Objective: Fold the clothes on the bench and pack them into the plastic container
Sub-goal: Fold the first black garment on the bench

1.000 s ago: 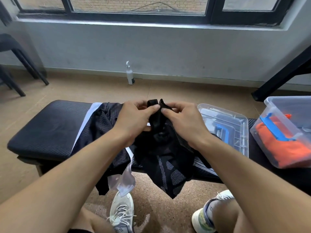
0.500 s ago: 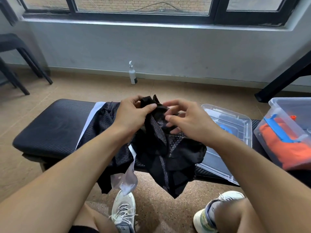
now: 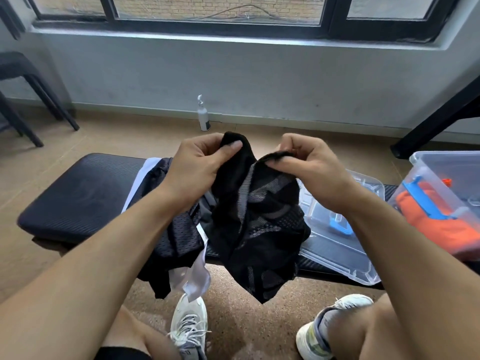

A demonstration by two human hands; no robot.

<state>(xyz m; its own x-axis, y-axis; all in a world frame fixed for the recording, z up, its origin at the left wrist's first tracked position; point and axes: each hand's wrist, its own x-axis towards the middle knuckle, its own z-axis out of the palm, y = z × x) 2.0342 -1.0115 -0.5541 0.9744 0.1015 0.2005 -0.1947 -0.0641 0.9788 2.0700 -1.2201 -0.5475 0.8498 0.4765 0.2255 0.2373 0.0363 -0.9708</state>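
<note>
A small black mesh garment [image 3: 259, 224] hangs crumpled in the air above the front edge of the black padded bench [image 3: 78, 193]. My left hand [image 3: 200, 167] pinches its top left edge and my right hand [image 3: 311, 167] pinches its top right edge, a short gap apart. Black mesh shorts with white trim [image 3: 176, 235] lie on the bench under my left forearm and droop over the front. The clear plastic container [image 3: 426, 178] stands at the right end of the bench with an orange garment [image 3: 441, 224] inside.
The container's clear lid [image 3: 337, 245] with a blue clip lies flat on the bench under my right forearm. A small pump bottle [image 3: 203, 118] stands on the floor by the wall. Black chair legs [image 3: 31, 100] are at far left, a black table leg [image 3: 436, 120] at right.
My hands have lifted the black garment higher and drawn apart, spreading its top edge. My right hand has regripped the edge after loosening half a second ago.
</note>
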